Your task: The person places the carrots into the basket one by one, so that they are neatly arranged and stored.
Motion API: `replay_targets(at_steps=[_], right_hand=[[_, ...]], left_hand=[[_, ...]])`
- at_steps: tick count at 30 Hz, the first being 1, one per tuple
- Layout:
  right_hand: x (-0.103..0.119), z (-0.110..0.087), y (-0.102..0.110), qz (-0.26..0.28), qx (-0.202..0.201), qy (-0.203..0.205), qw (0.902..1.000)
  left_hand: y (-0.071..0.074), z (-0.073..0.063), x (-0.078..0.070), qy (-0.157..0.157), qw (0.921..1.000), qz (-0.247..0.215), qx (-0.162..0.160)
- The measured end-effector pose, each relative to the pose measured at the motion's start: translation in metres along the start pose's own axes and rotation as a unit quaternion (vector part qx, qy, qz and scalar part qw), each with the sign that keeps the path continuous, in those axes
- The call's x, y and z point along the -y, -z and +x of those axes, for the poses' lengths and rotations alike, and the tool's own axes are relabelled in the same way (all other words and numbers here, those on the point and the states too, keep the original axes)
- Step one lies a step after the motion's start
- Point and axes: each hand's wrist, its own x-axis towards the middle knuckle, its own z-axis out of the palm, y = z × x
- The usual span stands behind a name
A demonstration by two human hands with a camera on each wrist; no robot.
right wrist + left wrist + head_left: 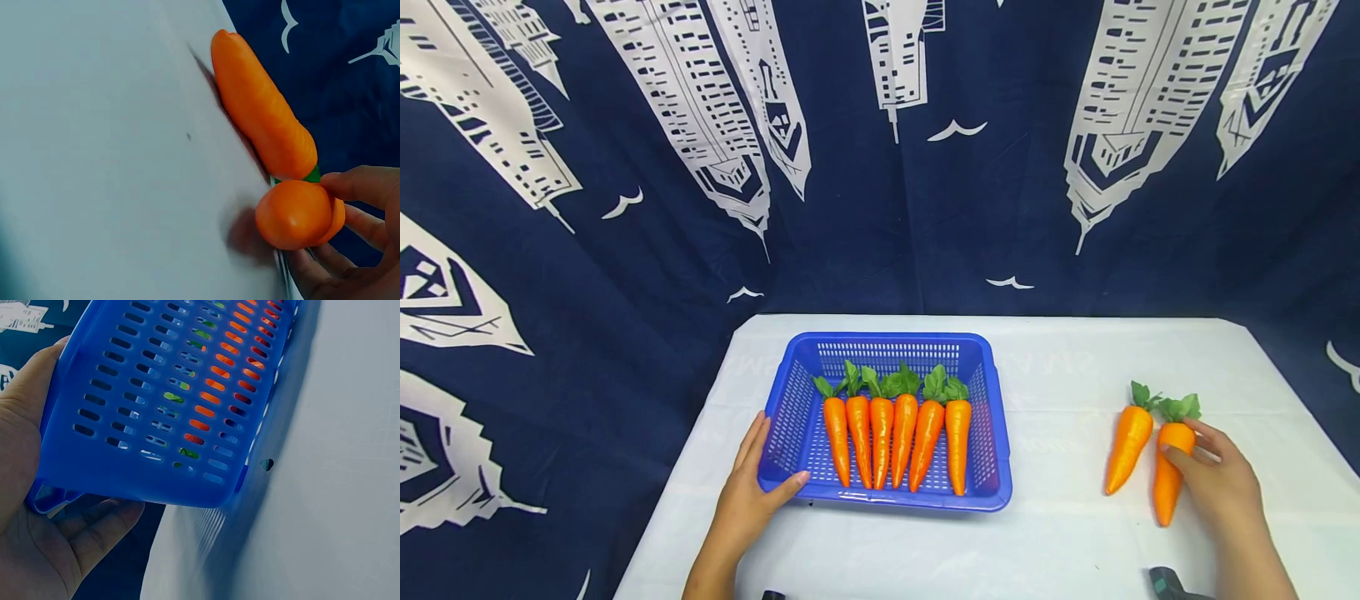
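A blue plastic basket (1000, 417) with slotted walls stands left of centre on the table. My left hand (752, 487) grips its near left corner; in the left wrist view the thumb lies over the rim and the fingers reach beneath it. Inside, several orange carrots (904, 429) lie side by side, green leaves toward the back. Over on the right, my right hand (1221, 475) pinches a carrot (1167, 483) between thumb and fingers, its tip pointing toward me. A second loose carrot (1127, 446) lies just left of it, leaves almost touching.
White cloth covers the table (1060, 533), and a dark blue curtain (925, 217) with white building prints hangs behind and at the sides. A small dark device (1167, 581) shows by my right wrist.
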Motion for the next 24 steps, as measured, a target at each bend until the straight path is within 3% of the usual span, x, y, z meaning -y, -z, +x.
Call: replay_targets(at_steps=[15,24], right_hand=[[0.023,-0.020,0.013,0.068,-0.054,-0.012,0.9961],[0.038,-0.033,0.004,0.079,-0.057,0.025,0.9950]], left_hand=[[0.000,0.000,0.000,0.003,1.0000,-0.005,0.002],[0.000,0.001,-0.001,0.004,1.0000,-0.002,0.006]])
